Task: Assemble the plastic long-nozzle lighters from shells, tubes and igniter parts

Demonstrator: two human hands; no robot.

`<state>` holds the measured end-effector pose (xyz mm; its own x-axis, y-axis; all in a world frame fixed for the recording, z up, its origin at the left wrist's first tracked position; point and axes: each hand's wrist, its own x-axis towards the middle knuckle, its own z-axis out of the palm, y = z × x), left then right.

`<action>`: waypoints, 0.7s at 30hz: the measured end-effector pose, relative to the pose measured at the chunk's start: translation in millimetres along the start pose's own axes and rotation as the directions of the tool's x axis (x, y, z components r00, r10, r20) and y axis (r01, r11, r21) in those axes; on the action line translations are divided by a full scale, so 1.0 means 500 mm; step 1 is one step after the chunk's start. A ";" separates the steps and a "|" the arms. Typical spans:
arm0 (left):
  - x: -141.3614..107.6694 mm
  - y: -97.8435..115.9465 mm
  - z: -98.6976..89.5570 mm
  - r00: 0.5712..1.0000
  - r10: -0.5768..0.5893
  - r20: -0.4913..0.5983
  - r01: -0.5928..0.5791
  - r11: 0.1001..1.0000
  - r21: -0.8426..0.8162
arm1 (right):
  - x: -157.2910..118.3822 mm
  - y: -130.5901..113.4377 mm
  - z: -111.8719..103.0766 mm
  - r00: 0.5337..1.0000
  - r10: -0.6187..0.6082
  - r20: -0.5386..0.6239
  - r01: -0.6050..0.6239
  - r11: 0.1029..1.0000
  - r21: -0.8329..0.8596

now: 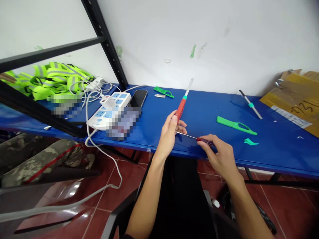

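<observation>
Left hand (169, 132): fingers curled round the red handle of a long lighter (181, 107), thumb laid along it. Lighter raised above the blue worktop (199, 116), metal tube pointing up and away from me, tilted slightly right; lower end hidden in my grip.

Right hand (220, 151): thumb and fingers pinching the dark red handle of a screwdriver (204, 141). Its thin shaft points left, the end reaching my left hand at the lower part of the lighter. Contact of the tip with the lighter: cannot tell, fingers cover it.

Right side of worktop: green casing (227, 123) with a looped end, lying flat; small green scrap (250, 142) just in front of it. Farther back, a metal tube (253, 107) with a green collar and a black end, near a taped cardboard box (294, 99).

Toward the wall, left of the lighter: second green casing (161, 90), a small clear piece (159, 96) just beside it. Then a black phone (139, 98) and a white power strip (101, 114) carrying a plugged-in adapter and white cables. An item in front of the phone is blurred, not identifiable. Beyond the black frame (109, 49): heap of yellow-green reflective straps (57, 78).
</observation>
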<state>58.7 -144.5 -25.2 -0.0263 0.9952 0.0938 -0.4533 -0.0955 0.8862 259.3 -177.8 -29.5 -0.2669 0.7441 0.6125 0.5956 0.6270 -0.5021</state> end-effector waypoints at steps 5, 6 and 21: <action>0.001 -0.003 -0.004 0.999 0.022 0.046 -0.024 0.999 0.048 | -0.009 -0.015 0.009 0.998 0.058 0.002 -0.058 0.998 -0.004; 0.000 -0.004 -0.005 0.998 0.024 0.052 -0.026 0.999 0.045 | -0.010 -0.016 0.008 0.997 0.068 0.023 -0.068 0.998 0.000; -0.016 -0.004 -0.006 0.985 0.170 0.036 -0.170 0.985 -0.009 | -0.009 -0.021 0.008 0.996 0.065 0.053 -0.066 0.998 0.008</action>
<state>57.2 -152.1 -29.0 -0.0708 0.9630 0.2599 -0.4502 -0.2634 0.8532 251.3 -187.1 -29.4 -0.2674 0.7947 0.5450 0.6058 0.5785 -0.5463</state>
